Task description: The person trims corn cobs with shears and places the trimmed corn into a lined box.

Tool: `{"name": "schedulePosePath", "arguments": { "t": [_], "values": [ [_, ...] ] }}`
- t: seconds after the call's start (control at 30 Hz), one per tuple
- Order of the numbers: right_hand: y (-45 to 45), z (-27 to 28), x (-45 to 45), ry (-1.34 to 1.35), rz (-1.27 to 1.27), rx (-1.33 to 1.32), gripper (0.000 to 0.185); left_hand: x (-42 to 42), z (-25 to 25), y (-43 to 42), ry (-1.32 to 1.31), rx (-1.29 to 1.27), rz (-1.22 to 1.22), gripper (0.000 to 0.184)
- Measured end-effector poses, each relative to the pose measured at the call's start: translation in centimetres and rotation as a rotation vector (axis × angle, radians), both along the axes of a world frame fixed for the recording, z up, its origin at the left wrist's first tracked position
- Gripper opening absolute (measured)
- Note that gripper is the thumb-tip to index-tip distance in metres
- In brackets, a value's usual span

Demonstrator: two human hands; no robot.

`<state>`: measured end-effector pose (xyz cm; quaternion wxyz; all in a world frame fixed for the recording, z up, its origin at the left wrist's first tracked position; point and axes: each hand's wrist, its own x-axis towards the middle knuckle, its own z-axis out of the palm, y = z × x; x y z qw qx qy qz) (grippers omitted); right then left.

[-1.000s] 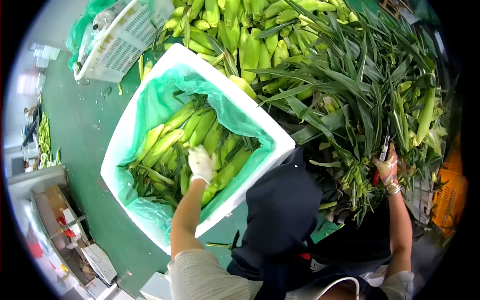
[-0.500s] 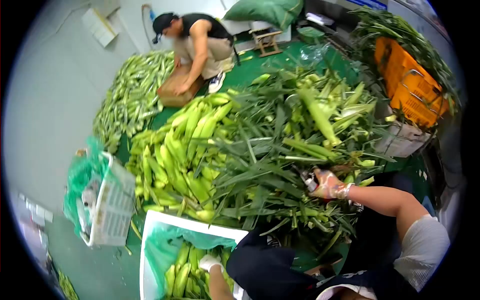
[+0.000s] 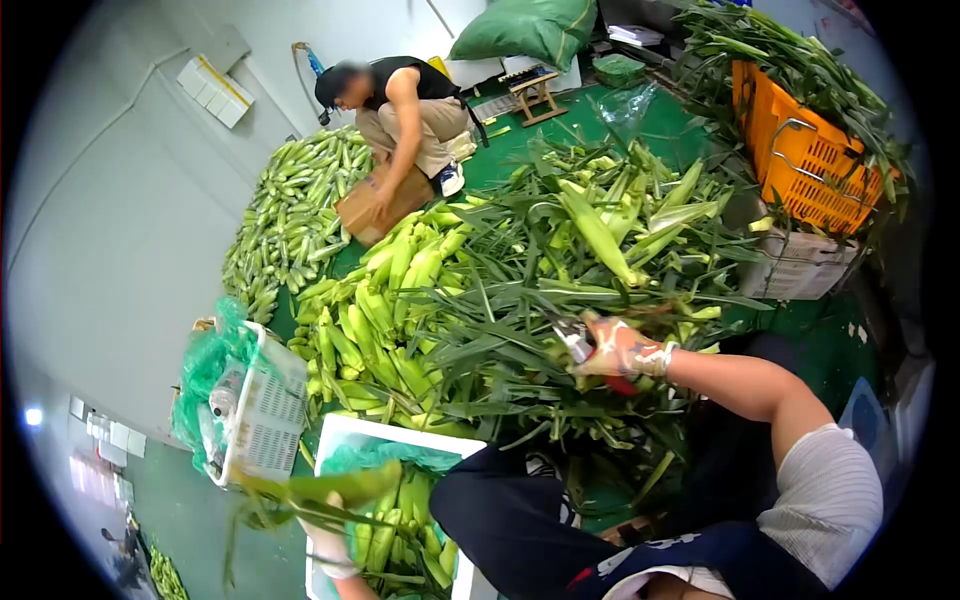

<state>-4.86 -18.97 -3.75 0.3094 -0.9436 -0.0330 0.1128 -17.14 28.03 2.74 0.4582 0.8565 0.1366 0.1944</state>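
Observation:
Gloved, my left hand (image 3: 325, 530) is raised over the left side of the white foam box (image 3: 345, 432), closed around a corn ear (image 3: 345, 488) in green husk with long leaves; the ear is blurred. More husked corn (image 3: 400, 535) lies inside the box, over a green plastic liner (image 3: 375, 457). My right hand (image 3: 618, 350), in a patterned glove, grips pruning shears (image 3: 574, 343) with red on the handle, above the heap of cut leaves and stalks (image 3: 500, 330).
Beyond a pile of green corn (image 3: 375, 320), another person (image 3: 410, 110) crouches with hands at a cardboard box (image 3: 380, 205). A white basket (image 3: 275, 415) stands at left. An orange crate (image 3: 815, 160) of leaves rests on a white crate (image 3: 800, 268) at right.
My left hand has risen from inside the foam box with a corn ear and moved left. The view has swung up to show the room. My right hand still holds the shears.

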Motion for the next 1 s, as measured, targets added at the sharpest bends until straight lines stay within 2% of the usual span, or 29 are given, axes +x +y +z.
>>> {"name": "schedulePosePath", "arguments": {
  "t": [0.03, 0.07, 0.13, 0.17, 0.2, 0.27, 0.3, 0.33, 0.4, 0.47, 0.53, 0.57, 0.63, 0.67, 0.77, 0.8, 0.87, 0.9, 0.97, 1.0],
  "values": [
    [0.4, 0.9, -0.5, -0.059, 0.020, 0.065, 0.076, 1.9, -1.0, 0.6, -0.317, 0.031, -0.128, 0.048],
    [0.7, 1.9, -1.0, -0.121, 0.033, 0.133, 0.077, 4.0, -4.3, 6.2, -0.042, 0.165, -0.194, 0.053],
    [1.0, 5.3, -2.3, -0.077, 0.070, 0.278, 0.072, 9.2, -4.1, 2.8, -0.112, -0.605, -0.332, 0.053],
    [0.9, 4.5, -2.1, -0.126, 0.107, 0.397, 0.068, 13.3, -7.5, 3.4, -0.115, -0.768, -0.445, 0.056],
    [0.7, 5.0, -2.2, -0.115, 0.142, 0.425, 0.067, 16.0, -8.9, 1.2, -0.114, -0.757, -0.469, 0.056],
    [-0.7, 5.5, -2.6, -0.151, 0.214, 0.519, 0.069, 21.8, -12.1, -6.4, 0.128, -1.245, -0.832, 0.046],
    [-1.4, 4.8, -2.5, -0.103, 0.240, 0.641, 0.071, 22.6, -12.0, -11.5, 0.169, -1.288, -0.839, 0.046],
    [-2.1, 4.7, -2.6, -0.073, 0.227, 0.555, 0.075, 22.3, -10.7, -17.0, 0.166, -1.235, -0.801, 0.047],
    [-2.9, 4.5, -3.5, -0.093, 0.138, 0.424, 0.081, 20.6, -6.8, -24.9, 0.086, -1.022, -0.814, 0.049],
    [-3.8, 3.5, -3.7, -0.115, 0.056, 0.407, 0.081, 19.5, -2.8, -29.5, -0.055, -0.770, -1.000, 0.053],
    [-5.2, 3.7, -2.9, -0.275, -0.163, 0.299, 0.055, 18.9, -1.0, -30.3, 0.009, -0.518, -0.734, 0.050],
    [-5.9, 3.9, -2.6, -0.270, -0.162, 0.301, 0.055, 19.2, -1.4, -30.4, 0.067, -0.645, -0.734, 0.049],
    [-7.4, 4.3, -2.2, -0.520, -0.031, 0.155, 0.044, 19.4, -2.4, -31.2, 0.132, -0.827, -0.654, 0.046],
    [-7.8, 4.5, -2.0, -0.649, 0.039, 0.074, 0.038, 18.3, -1.1, -33.2, 0.024, -0.861, -0.564, 0.041],
    [-6.4, 3.2, -1.6, -0.740, 0.088, -0.134, 0.040, 18.8, -0.6, -33.1, 0.079, -1.327, -0.469, 0.034],
    [-6.3, 3.0, -1.0, -0.762, 0.098, -0.236, 0.038, 19.8, -1.8, -32.6, 0.011, -1.307, -0.464, 0.037],
    [-6.6, 3.0, -0.2, -0.862, 0.048, -0.084, 0.035, 21.3, -3.0, -31.6, -0.040, -1.357, -0.280, 0.043],
    [-6.8, 3.4, -0.1, -0.821, -0.062, -0.069, 0.040, 21.6, -2.8, -30.8, -0.129, -1.264, -0.238, 0.048],
    [-7.2, 2.9, 0.3, -0.761, -0.266, 0.059, 0.052, 23.0, -1.9, -28.2, -0.224, -1.297, -0.186, 0.056],
    [-7.0, 2.5, 0.1, -0.634, -0.338, 0.125, 0.062, 23.8, -1.6, -26.3, -0.237, -1.429, -0.172, 0.059]
  ]
}}
